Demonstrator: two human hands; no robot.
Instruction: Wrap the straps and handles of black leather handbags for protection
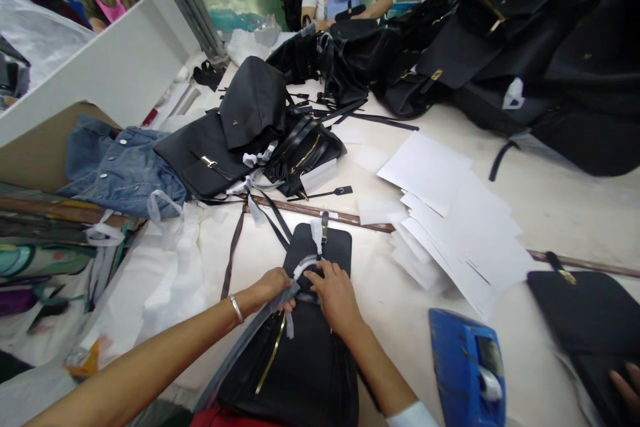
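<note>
A black backpack [310, 367] with a gold zipper lies in front of me, its flap [337, 240] folded out toward the far side. Near the middle, the top handle [306, 265] is partly wrapped in white film. My left hand [277, 288], with a silver bracelet at the wrist, is closed on a grey plastic-wrapped strap [250, 333] that runs down the bag's left side. Just to the right, my right hand [334, 290] has its thumb and fingers closed at the handle; the exact grip is partly hidden.
White paper sheets [450, 213] and a blue tape dispenser [467, 367] are to the right. Black bags [250, 113] and a denim garment [120, 163] lie ahead left; more bags [500, 60] are piled back right. Another person's hand [627, 383] touches a bag at right. Co-workers sit opposite.
</note>
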